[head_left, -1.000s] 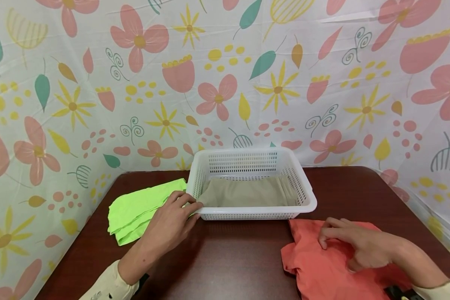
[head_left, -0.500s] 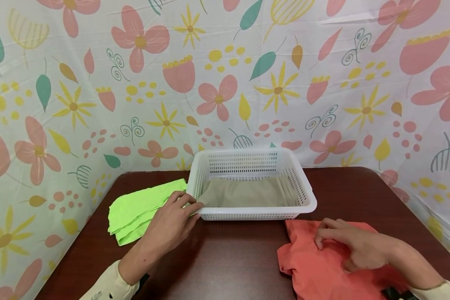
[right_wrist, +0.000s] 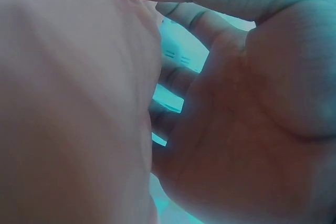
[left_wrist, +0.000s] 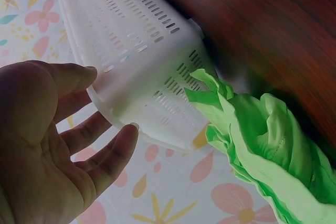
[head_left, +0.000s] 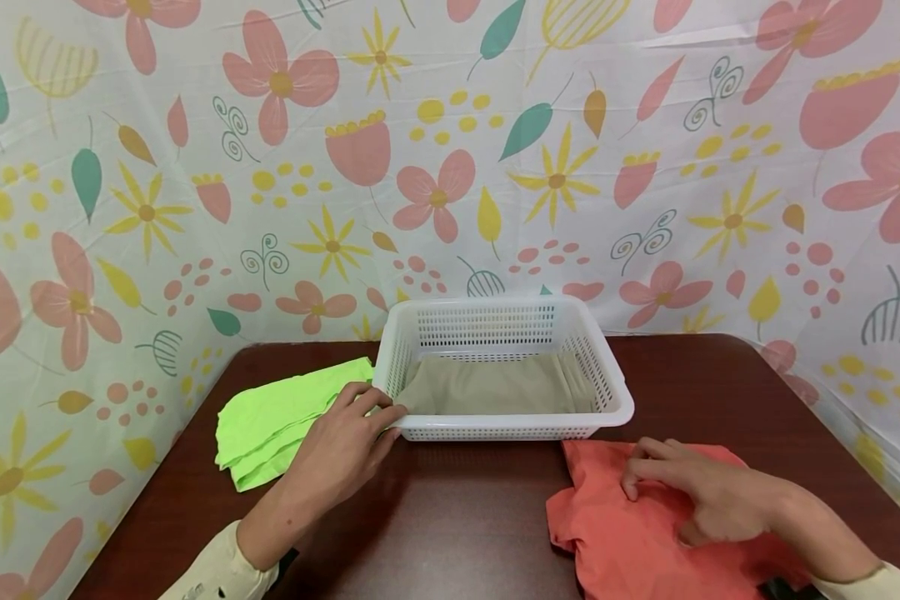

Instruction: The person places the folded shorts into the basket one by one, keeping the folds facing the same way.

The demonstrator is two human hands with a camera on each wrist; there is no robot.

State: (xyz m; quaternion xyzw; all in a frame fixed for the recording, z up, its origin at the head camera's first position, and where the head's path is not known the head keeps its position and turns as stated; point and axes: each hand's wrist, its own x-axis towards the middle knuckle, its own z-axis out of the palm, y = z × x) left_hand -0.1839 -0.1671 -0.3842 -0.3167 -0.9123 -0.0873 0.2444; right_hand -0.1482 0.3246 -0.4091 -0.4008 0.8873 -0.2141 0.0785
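White basket (head_left: 495,420), centre: left hand (head_left: 348,437), fingers gripping its left corner, I judge to steady it. Red cloth (head_left: 607,533), lower right: right hand (head_left: 723,496), fingers bent against it; whether pinching, I cannot tell.

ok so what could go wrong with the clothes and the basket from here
The coral-red fabric garment could bunch up if the right hand pulls it, since its left edge already lies uneven.

The white perforated plastic basket might tilt or slide if the left hand, at its near-left corner, presses or tugs.

The folded lime-green cloth lies close beside the basket, so a shift that way might rumple it.
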